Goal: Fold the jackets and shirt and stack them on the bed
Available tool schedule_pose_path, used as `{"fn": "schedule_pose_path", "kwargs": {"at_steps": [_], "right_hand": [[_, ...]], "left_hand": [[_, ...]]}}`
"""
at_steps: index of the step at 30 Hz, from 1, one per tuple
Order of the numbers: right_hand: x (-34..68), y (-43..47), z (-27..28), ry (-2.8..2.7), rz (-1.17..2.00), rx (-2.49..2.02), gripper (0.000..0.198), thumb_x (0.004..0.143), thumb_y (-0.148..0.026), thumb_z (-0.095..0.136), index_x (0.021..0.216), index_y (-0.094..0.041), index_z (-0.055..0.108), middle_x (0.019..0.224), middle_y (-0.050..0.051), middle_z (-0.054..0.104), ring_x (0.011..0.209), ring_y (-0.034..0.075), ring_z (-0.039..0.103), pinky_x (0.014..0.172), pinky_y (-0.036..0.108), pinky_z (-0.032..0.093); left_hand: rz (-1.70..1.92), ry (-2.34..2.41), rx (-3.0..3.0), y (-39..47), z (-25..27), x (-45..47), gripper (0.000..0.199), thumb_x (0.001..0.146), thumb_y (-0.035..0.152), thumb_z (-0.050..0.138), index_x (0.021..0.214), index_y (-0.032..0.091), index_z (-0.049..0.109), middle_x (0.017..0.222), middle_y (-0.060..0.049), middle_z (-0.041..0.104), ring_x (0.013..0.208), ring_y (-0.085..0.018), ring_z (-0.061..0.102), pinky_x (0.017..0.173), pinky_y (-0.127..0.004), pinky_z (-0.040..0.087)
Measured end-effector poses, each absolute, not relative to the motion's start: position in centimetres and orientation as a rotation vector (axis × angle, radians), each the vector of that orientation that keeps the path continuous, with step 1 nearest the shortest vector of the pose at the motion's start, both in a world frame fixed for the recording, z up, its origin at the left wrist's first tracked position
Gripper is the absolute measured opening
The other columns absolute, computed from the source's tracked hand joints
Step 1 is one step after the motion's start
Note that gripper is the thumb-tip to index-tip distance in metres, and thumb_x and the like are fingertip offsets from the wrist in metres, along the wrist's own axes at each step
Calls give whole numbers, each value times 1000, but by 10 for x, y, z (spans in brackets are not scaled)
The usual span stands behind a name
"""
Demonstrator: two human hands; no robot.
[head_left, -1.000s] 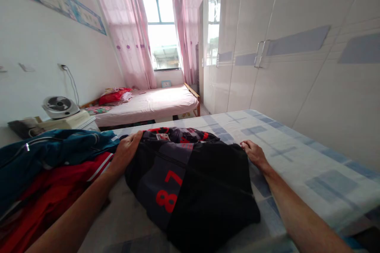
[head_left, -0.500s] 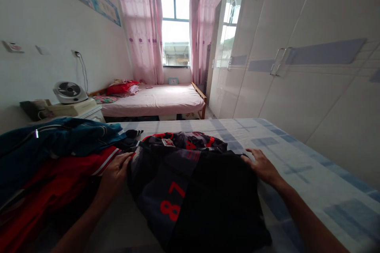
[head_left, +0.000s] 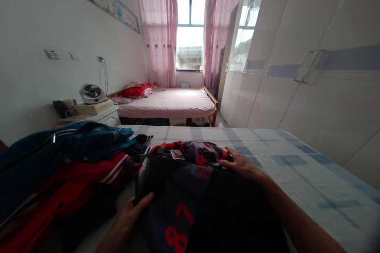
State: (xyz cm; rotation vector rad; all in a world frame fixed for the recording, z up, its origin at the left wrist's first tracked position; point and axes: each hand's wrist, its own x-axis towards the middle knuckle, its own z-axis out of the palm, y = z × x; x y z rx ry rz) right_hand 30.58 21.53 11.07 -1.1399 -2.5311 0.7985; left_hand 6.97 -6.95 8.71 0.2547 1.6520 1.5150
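Note:
A black and dark grey sports top [head_left: 190,189] with a red 87 lies in front of me on the blue-and-white checked sheet, its patterned red-and-black part bunched at the far end. My left hand [head_left: 138,209] grips its left edge, thumb on top and the other fingers hidden beneath. At the upper right of the top, my right hand [head_left: 242,165] holds the cloth between thumb and fingers near the patterned part. Left of it lie a red garment [head_left: 77,178] with white stripes and a teal jacket [head_left: 86,142] with a zip.
The checked sheet [head_left: 299,170] covers the bed under the clothes. Beyond it stands a second bed [head_left: 172,102] with pink bedding, before a curtained window. A small fan [head_left: 92,93] sits on a nightstand at left. White wardrobes [head_left: 320,102] line the right side.
My right hand has shifted from the top's right edge leftward to its upper part. My left hand has moved nearer me along the left edge. The camera view has turned slightly left.

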Motion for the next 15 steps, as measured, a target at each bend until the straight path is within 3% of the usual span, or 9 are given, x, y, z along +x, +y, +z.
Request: {"fn": "schedule_pose_path", "kwargs": {"at_steps": [3,5,6,10,12,15], "right_hand": [[300,204,118,-2594,935,-992,35,74,-40,59,102,-18,63,109,8,65,99,23,58,87,33,43],[302,191,131,-2581,1104,-934,16,75,-32,57,78,-18,63,82,3,66,77,18,58,71,28,45],[306,182,139,-2529,1224,-906,15,76,-31,56,73,-17,62,76,2,65,71,16,56,66,26,44],[327,131,174,-2083,1589,-839,24,80,-39,57,86,-17,62,80,3,66,69,15,58,62,25,46],[339,101,181,-1869,1501,-934,34,79,-44,58,98,-16,63,89,6,68,76,19,62,67,29,50],[357,63,171,-1818,1305,-1060,45,82,-50,54,115,-20,61,109,8,67,102,26,61,83,36,51]], "left_hand": [[1556,1520,197,-53,103,72,36,67,29,72,100,18,63,86,-9,73,77,-26,70,70,-35,56],[1619,1537,261,-30,122,68,36,65,20,70,101,17,62,83,-7,72,69,-22,69,64,-32,56],[1653,1547,318,-16,134,65,37,65,17,68,101,17,62,81,-6,72,66,-20,68,61,-30,55],[1704,1490,864,56,198,67,37,68,22,63,105,18,63,85,-3,71,69,-19,66,63,-30,54],[1700,1388,1287,92,233,76,40,71,24,60,111,17,63,93,-4,71,83,-21,66,76,-33,53],[1560,1432,1962,136,272,97,51,74,22,57,125,17,55,115,-6,65,108,-24,58,99,-38,41]]}}
